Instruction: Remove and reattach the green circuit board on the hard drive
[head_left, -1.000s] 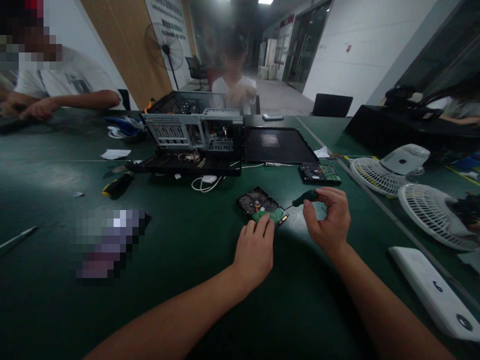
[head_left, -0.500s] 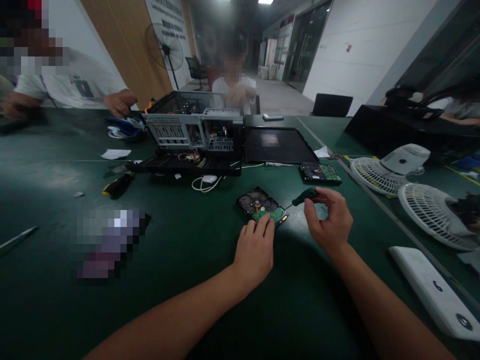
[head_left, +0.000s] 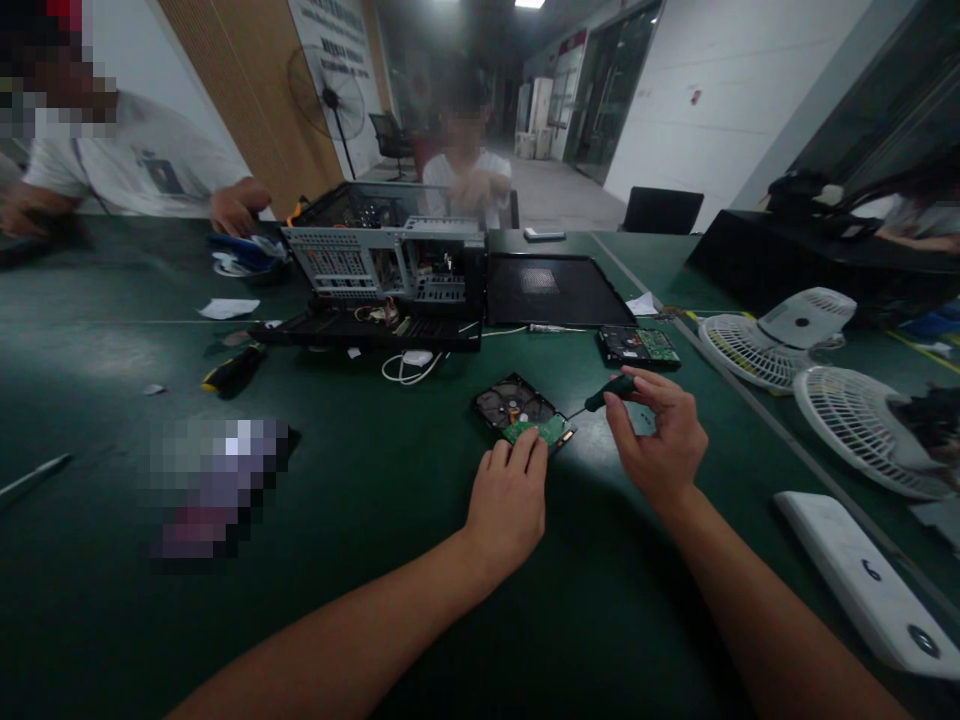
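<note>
Bench clutter on a dark green table (head_left: 360, 590)

An opened computer case (head_left: 382, 262) is seen at the middle of the table, with a black side panel (head_left: 555, 290) laid flat just to its right and a coiled white cable (head_left: 409, 366) in front of it. A second hard drive (head_left: 640, 346) is placed near the panel's front corner. Two white fan grilles (head_left: 750, 352) (head_left: 862, 430) and a long white casing (head_left: 870, 580) are spread along the right edge. A yellow-and-black tool (head_left: 234, 370) and a paper scrap (head_left: 229, 308) are left on the left side. A standing fan (head_left: 326, 95) and a black chair (head_left: 661, 210) are seen behind; two people in white shirts (head_left: 135, 160) (head_left: 469, 178) are seated at the far side.
</note>
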